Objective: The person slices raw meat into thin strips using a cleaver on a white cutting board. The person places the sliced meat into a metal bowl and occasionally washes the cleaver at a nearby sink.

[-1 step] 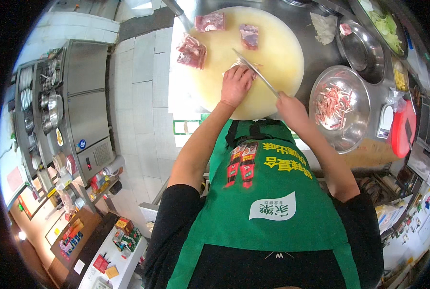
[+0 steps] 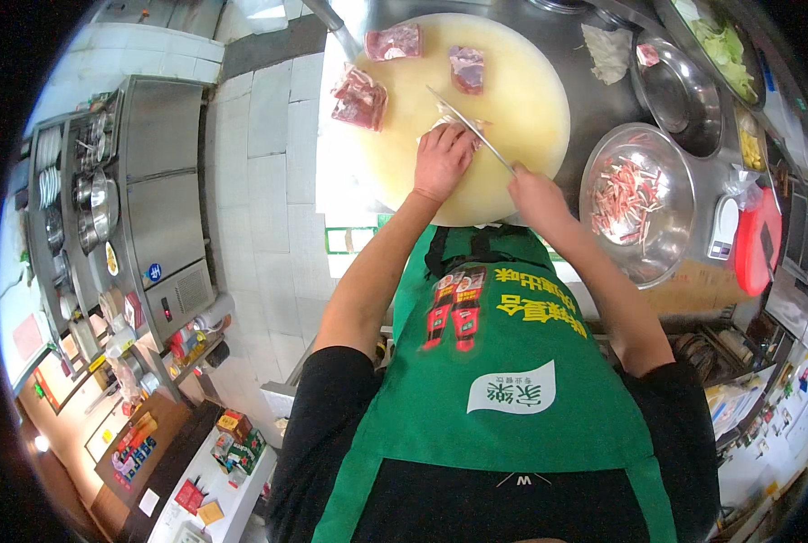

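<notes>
My left hand [image 2: 444, 161] presses a piece of raw meat [image 2: 483, 126] onto the round yellowish cutting board [image 2: 526, 81], its fingers curled over it and hiding most of it. My right hand [image 2: 540, 201] grips the handle of a knife [image 2: 490, 147]. The blade slants up and left across the meat, close beside the left fingertips. Farther off on the board lie three more chunks of raw meat: one at the back [image 2: 394, 42], one nearer the middle [image 2: 466, 71], and a layered, fatty one [image 2: 360, 98] at the left.
Right of the board, a steel bowl [image 2: 594, 240] holds thin meat strips [image 2: 628, 201]. Behind it stands a steel basin [image 2: 707, 118] with a small meat scrap. A crumpled pale cloth or sheet [image 2: 608, 52], a white scale [image 2: 723, 228] and a red board [image 2: 759, 242] are also there.
The knife and my right hand have shifted slightly up and to the left. My left hand and the meat chunks stay in place.
</notes>
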The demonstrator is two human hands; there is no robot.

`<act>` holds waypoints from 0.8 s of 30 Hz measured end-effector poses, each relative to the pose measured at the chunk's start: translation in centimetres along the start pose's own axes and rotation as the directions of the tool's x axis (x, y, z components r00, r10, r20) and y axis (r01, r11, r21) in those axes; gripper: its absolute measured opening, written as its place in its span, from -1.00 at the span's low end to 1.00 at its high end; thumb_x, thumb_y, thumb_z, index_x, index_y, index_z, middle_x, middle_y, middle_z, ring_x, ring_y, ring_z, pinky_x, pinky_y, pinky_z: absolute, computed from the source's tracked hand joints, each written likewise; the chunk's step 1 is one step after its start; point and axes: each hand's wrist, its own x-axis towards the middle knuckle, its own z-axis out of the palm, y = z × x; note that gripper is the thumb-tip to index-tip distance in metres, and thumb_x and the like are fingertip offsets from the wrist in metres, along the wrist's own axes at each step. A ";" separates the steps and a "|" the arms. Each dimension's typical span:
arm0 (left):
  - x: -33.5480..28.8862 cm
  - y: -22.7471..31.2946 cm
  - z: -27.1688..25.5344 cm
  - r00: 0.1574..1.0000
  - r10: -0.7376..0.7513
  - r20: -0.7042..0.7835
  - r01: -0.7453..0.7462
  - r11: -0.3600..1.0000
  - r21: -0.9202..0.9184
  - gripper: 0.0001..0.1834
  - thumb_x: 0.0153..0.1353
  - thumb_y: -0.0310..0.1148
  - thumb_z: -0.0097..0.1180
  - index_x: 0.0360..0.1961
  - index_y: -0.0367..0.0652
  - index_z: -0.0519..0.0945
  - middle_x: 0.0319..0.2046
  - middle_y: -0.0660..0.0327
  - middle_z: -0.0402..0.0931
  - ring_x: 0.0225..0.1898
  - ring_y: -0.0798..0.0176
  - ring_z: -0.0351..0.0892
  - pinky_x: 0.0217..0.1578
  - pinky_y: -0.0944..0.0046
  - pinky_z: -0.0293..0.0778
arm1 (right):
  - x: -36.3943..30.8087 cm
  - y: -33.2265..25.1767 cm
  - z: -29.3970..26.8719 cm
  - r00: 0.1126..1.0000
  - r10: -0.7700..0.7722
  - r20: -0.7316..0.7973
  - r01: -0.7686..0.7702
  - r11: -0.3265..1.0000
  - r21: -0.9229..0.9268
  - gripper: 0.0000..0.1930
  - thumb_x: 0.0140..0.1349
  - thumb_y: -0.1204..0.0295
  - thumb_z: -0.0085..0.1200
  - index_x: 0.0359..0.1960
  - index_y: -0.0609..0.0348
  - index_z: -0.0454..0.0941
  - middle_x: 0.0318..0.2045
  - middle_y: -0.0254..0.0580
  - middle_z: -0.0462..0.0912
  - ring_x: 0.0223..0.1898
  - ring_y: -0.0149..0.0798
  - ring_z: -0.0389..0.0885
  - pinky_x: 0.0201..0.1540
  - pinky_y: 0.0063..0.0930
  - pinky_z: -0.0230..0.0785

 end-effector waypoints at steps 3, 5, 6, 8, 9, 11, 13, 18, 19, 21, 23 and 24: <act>-0.1 -0.8 0.2 1.000 0.002 -0.023 -0.005 0.992 -0.124 -0.74 0.10 -0.38 0.28 -0.14 0.00 0.64 -0.11 0.27 0.57 0.00 0.10 0.53 0.00 0.08 0.44 | 4.0 -0.4 0.0 0.993 -0.085 -0.081 0.087 0.996 0.031 -0.75 0.36 0.32 -0.07 -0.16 0.27 0.51 -0.41 0.26 0.67 -0.32 0.33 0.66 -0.21 0.16 0.51; -0.6 -1.0 0.2 1.000 -0.011 0.007 0.012 0.991 -0.131 -0.74 0.10 -0.39 0.29 -0.14 0.00 0.65 -0.11 0.26 0.57 0.00 0.09 0.52 -0.01 0.07 0.45 | 3.6 -0.2 -0.4 0.994 -0.065 -0.092 0.069 0.997 0.040 -0.75 0.36 0.31 -0.07 -0.16 0.25 0.52 -0.41 0.26 0.66 -0.32 0.32 0.66 -0.21 0.16 0.51; -0.7 -1.0 0.1 0.999 -0.029 0.018 0.031 0.991 -0.131 -0.74 0.10 -0.39 0.29 -0.14 0.00 0.65 -0.11 0.26 0.57 0.01 0.09 0.52 -0.01 0.07 0.45 | 2.3 -0.3 -0.7 0.997 -0.038 -0.067 0.039 0.999 0.022 -0.75 0.36 0.31 -0.07 -0.16 0.25 0.53 -0.41 0.26 0.66 -0.32 0.32 0.66 -0.20 0.17 0.51; -0.4 -0.7 0.1 1.000 -0.022 -0.023 0.019 0.995 -0.099 -0.74 0.08 -0.40 0.30 -0.15 0.00 0.66 -0.14 0.25 0.57 -0.04 0.06 0.53 -0.01 0.08 0.45 | -0.2 0.1 -1.0 0.999 0.011 -0.043 -0.011 1.000 -0.008 -0.74 0.37 0.29 -0.06 -0.17 0.24 0.53 -0.41 0.27 0.66 -0.32 0.32 0.66 -0.20 0.18 0.51; -0.2 -0.7 0.1 0.999 -0.015 -0.040 0.011 0.997 -0.081 -0.73 0.07 -0.40 0.31 -0.15 0.00 0.66 -0.16 0.24 0.57 -0.06 0.05 0.54 -0.01 0.08 0.46 | -1.3 0.5 -1.1 0.999 0.029 -0.046 -0.030 0.999 -0.017 -0.74 0.37 0.29 -0.06 -0.17 0.23 0.54 -0.41 0.27 0.66 -0.31 0.32 0.66 -0.19 0.18 0.50; -0.2 -0.5 0.1 0.999 -0.017 -0.041 0.014 0.997 -0.072 -0.73 0.07 -0.40 0.31 -0.15 0.01 0.66 -0.16 0.24 0.57 -0.06 0.05 0.54 -0.01 0.08 0.46 | -3.2 1.0 -1.4 0.997 0.061 -0.037 -0.062 0.998 -0.027 -0.74 0.38 0.28 -0.07 -0.17 0.23 0.54 -0.40 0.28 0.66 -0.31 0.31 0.67 -0.19 0.19 0.50; -0.3 -0.6 0.2 0.999 -0.019 -0.026 0.018 0.998 -0.063 -0.74 0.08 -0.38 0.30 -0.15 0.01 0.65 -0.14 0.25 0.57 -0.03 0.07 0.53 -0.01 0.07 0.45 | -4.6 1.0 -2.2 0.997 0.082 -0.014 -0.082 0.996 -0.031 -0.73 0.38 0.27 -0.07 -0.16 0.23 0.54 -0.40 0.29 0.66 -0.32 0.31 0.67 -0.19 0.19 0.50; -0.5 -0.6 0.0 1.000 -0.029 0.001 0.029 0.998 -0.051 -0.73 0.11 -0.36 0.27 -0.12 0.03 0.64 -0.07 0.27 0.57 0.03 0.10 0.52 0.01 0.07 0.44 | -7.2 0.7 -4.0 0.997 0.060 0.039 -0.058 0.997 -0.047 -0.73 0.40 0.28 -0.11 -0.12 0.23 0.52 -0.39 0.31 0.65 -0.31 0.33 0.66 -0.19 0.21 0.49; -0.5 -0.6 -0.1 1.000 -0.031 0.001 0.031 0.998 -0.049 -0.72 0.11 -0.36 0.27 -0.12 0.03 0.64 -0.07 0.27 0.57 0.03 0.10 0.52 0.01 0.07 0.44 | -7.4 0.7 -4.2 0.997 0.066 0.044 -0.063 0.996 -0.058 -0.73 0.40 0.28 -0.11 -0.12 0.23 0.52 -0.39 0.31 0.65 -0.31 0.34 0.66 -0.19 0.21 0.49; -0.7 -0.6 0.0 0.999 -0.033 0.004 0.033 0.998 -0.049 -0.72 0.10 -0.35 0.28 -0.11 0.02 0.64 -0.06 0.27 0.57 0.03 0.10 0.52 0.02 0.07 0.44 | -6.4 -0.1 -4.2 0.992 0.101 0.082 -0.098 0.995 -0.030 -0.73 0.40 0.29 -0.11 -0.12 0.24 0.52 -0.39 0.32 0.65 -0.31 0.34 0.66 -0.18 0.21 0.49; -0.5 -0.6 0.1 1.000 -0.025 0.015 0.026 0.999 -0.038 -0.72 0.10 -0.35 0.29 -0.11 0.01 0.64 -0.06 0.27 0.57 0.03 0.09 0.52 0.02 0.07 0.45 | -3.7 0.0 -2.3 0.997 0.059 0.058 -0.060 0.998 0.009 -0.73 0.39 0.30 -0.11 -0.14 0.26 0.52 -0.39 0.33 0.65 -0.30 0.34 0.66 -0.17 0.20 0.50; -0.2 -0.5 0.2 1.000 -0.018 0.020 0.019 0.999 -0.035 -0.72 0.09 -0.35 0.29 -0.12 0.01 0.64 -0.07 0.27 0.57 0.03 0.09 0.52 0.03 0.07 0.45 | -1.1 0.7 -0.4 1.000 -0.002 0.012 0.002 1.000 0.031 -0.73 0.38 0.31 -0.10 -0.15 0.28 0.52 -0.39 0.34 0.65 -0.30 0.34 0.66 -0.16 0.19 0.50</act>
